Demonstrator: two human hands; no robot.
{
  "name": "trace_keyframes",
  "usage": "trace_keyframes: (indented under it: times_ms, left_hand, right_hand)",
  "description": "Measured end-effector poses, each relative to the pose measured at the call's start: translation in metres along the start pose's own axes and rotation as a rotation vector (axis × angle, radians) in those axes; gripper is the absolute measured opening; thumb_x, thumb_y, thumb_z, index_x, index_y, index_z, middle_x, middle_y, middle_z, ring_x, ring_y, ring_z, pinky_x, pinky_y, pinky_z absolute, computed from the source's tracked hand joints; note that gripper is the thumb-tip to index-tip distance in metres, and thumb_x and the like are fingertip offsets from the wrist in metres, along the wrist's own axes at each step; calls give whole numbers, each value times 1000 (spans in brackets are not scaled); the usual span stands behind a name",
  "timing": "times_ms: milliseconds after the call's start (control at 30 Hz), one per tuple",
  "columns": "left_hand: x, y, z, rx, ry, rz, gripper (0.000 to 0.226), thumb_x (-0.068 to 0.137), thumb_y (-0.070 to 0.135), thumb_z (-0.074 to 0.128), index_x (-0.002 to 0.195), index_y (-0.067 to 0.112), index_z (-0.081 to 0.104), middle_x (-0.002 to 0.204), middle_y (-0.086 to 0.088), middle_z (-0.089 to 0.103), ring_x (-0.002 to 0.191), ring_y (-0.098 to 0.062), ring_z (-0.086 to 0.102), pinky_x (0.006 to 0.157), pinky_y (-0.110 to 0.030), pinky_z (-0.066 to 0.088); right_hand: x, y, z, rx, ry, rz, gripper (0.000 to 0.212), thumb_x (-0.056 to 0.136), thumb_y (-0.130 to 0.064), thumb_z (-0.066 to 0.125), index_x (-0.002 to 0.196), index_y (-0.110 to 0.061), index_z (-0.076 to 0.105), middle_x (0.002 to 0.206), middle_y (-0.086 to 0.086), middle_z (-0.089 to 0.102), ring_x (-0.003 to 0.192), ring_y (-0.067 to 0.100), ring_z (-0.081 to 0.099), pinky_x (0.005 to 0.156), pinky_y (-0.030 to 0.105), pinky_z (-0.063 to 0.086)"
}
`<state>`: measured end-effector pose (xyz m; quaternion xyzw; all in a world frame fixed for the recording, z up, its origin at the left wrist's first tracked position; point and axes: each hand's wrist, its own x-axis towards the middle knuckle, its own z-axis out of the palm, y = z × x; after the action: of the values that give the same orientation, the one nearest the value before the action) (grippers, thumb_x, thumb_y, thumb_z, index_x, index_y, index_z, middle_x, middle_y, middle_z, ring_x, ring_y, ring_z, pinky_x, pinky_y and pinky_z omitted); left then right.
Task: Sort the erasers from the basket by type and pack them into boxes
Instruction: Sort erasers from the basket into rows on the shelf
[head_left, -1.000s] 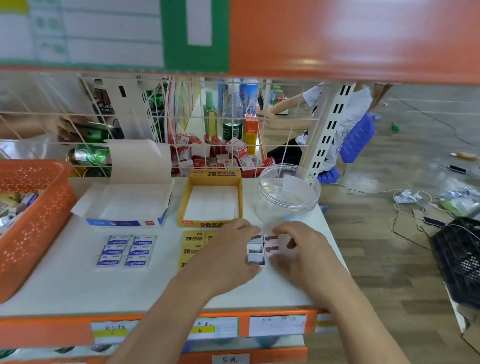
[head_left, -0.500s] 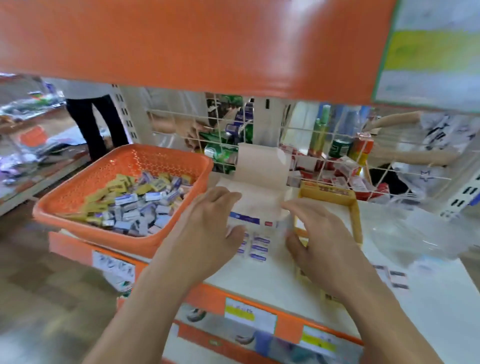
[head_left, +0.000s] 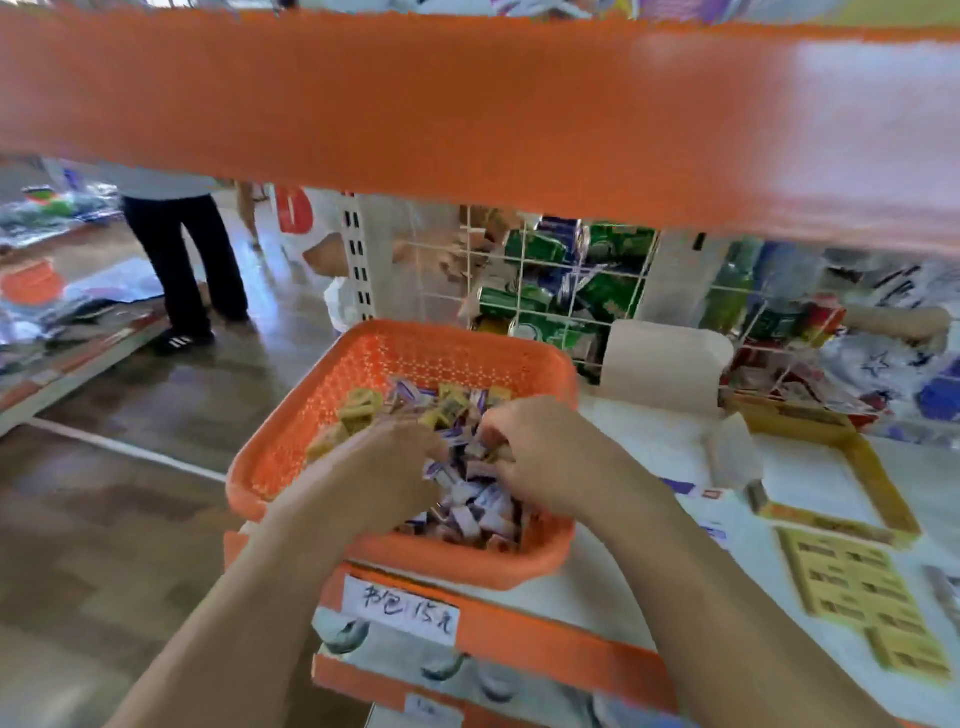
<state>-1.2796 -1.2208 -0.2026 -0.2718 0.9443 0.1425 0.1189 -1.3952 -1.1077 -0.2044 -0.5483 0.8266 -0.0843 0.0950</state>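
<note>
An orange perforated basket (head_left: 332, 395) stands at the left end of the white shelf, filled with several small erasers (head_left: 478, 506) in yellow, purple and white wrappers. Both my hands are down in the pile. My left hand (head_left: 387, 467) reaches in from the near side with its fingers dug among the erasers. My right hand (head_left: 540, 452) lies beside it with fingers curled into the pile. The blur and the pile hide whether either hand holds an eraser. A white open box (head_left: 670, 415) with a raised lid and a yellow box (head_left: 872, 467) sit to the right.
An orange shelf edge (head_left: 467, 104) crosses overhead. A yellow lid (head_left: 857, 587) lies flat on the shelf at right. A wire grid (head_left: 561, 270) backs the shelf, with drinks behind it. A person's legs (head_left: 182, 260) stand on the floor at left.
My view swung left from the boxes to the basket. Both hands left the small erasers on the shelf, crossed over and went down into the basket's pile.
</note>
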Motion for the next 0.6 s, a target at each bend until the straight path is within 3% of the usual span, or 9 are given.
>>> trace_keyframes:
  times_ms: [100, 133, 167, 333, 433, 567, 600]
  left_hand:
    - [18, 3, 3, 71, -74, 103, 6, 90, 24, 56, 94, 20, 58, 96, -1, 61, 90, -20, 61, 73, -37, 52]
    - [23, 4, 4, 89, -100, 138, 8, 89, 23, 57, 84, 17, 55, 86, -3, 60, 82, -22, 61, 69, -39, 53]
    - [25, 5, 5, 110, -120, 161, 9, 87, 22, 58, 82, 16, 54, 82, -3, 59, 78, -22, 61, 67, -39, 53]
    - [29, -1, 10, 80, -38, 202, 24, 82, 18, 61, 106, 20, 59, 104, -3, 62, 92, -24, 62, 77, -41, 55]
    - [30, -3, 12, 89, -13, 203, 26, 87, 15, 62, 112, 20, 62, 106, -3, 60, 91, -23, 62, 78, -39, 55]
    - [27, -3, 10, 81, 83, 229, 1, 92, 20, 57, 91, 20, 56, 90, -2, 59, 76, -20, 56, 65, -33, 49]
    - [26, -4, 9, 63, 131, 239, 9, 94, 21, 54, 85, 20, 52, 82, -2, 57, 69, -19, 53, 60, -31, 45]
  right_hand:
    - [12, -7, 13, -155, -114, 49, 14, 82, -9, 59, 94, -14, 57, 90, 8, 58, 88, 31, 58, 64, 36, 48]
    - [13, -9, 14, -205, -130, 60, 19, 81, -10, 60, 100, -13, 58, 94, 9, 59, 89, 31, 58, 62, 35, 45]
    - [14, -11, 15, -249, -142, 66, 21, 81, -12, 61, 102, -13, 59, 94, 9, 59, 87, 31, 58, 61, 34, 41]
    - [12, -16, 14, -317, -131, 51, 7, 83, -20, 59, 90, -19, 63, 80, 0, 51, 72, 24, 47, 48, 27, 24]
    - [9, -17, 15, -311, -98, 58, 8, 83, -14, 57, 84, -22, 57, 81, 0, 52, 72, 24, 48, 54, 29, 31]
    - [6, -18, 17, -247, -20, 92, 13, 84, -17, 57, 75, -21, 49, 74, -1, 50, 70, 24, 51, 51, 28, 30]
    - [5, -18, 15, -184, -9, 109, 14, 85, -17, 56, 75, -21, 46, 74, -1, 49, 71, 23, 50, 52, 29, 33]
